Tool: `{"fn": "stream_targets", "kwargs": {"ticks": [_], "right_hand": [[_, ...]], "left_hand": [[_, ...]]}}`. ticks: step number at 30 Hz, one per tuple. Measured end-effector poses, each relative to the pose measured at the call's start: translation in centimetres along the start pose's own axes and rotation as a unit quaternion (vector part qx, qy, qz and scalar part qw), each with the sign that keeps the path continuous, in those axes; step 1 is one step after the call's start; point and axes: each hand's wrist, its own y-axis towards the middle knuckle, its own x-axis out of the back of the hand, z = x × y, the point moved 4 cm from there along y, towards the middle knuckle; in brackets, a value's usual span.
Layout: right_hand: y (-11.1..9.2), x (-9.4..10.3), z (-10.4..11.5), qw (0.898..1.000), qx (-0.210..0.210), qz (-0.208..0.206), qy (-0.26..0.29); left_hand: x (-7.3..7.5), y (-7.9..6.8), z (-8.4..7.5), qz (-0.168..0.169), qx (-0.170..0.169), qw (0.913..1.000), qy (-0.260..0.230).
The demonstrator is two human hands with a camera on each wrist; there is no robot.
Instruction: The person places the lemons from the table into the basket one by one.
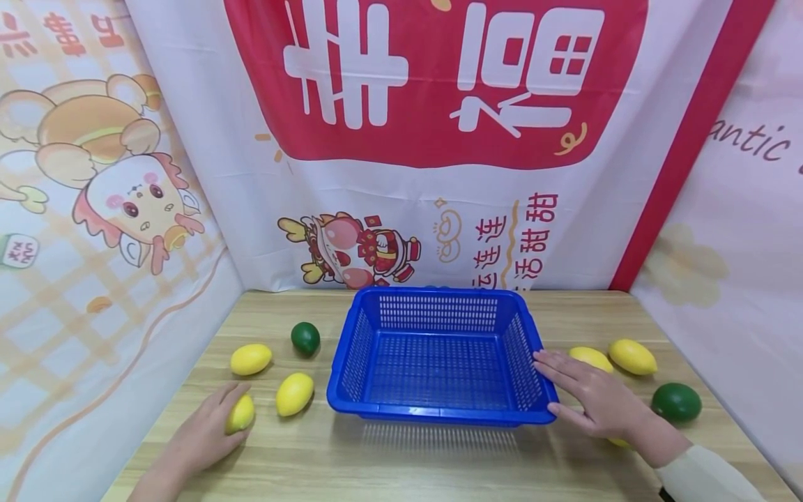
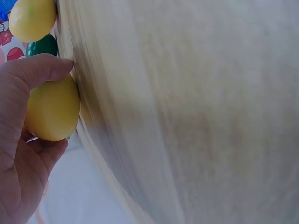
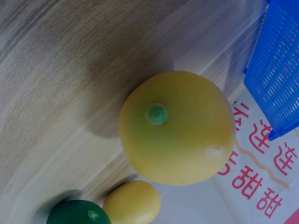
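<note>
Basket [image 1: 439,352] sits empty mid-bench, so by my read no fruit is in yet: left hand [image 1: 210,432] is curled round one lemon [image 1: 241,414] at its 8 o'clock, right hand [image 1: 596,397] lies flat, fingers straight, against the basket's 3 o'clock wall, a lemon [image 3: 176,127] just beneath it. Left to move: two yellow lemons [image 1: 251,359] and a green one [image 1: 305,338] at 9 o'clock, more yellow [image 1: 632,356] and green [image 1: 675,402] at 3 o'clock; nothing blocks the basket.

Wooden table [image 1: 439,460], red and white banner [image 1: 439,104], cartoon backdrop [image 1: 94,209]
</note>
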Motion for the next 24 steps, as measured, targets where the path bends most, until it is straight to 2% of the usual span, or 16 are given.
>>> {"fn": "stream_targets", "kwargs": {"ticks": [17, 20, 24], "right_hand": [[0.02, 0.0, -0.03, 1.0, -0.001, -0.002, -0.002], [0.03, 0.0, -0.03, 1.0, 0.0, -0.003, -0.001], [-0.03, -0.03, -0.02, 1.0, 0.0, -0.002, 0.0]], "left_hand": [[-0.07, 0.25, -0.02, 0.009, 0.004, 0.9999, 0.008], [0.06, 0.2, -0.13, -0.001, 0.0, 0.9999, 0.014], [0.46, 0.13, -0.41, -0.04, -0.024, 0.9986, 0.023]]}}
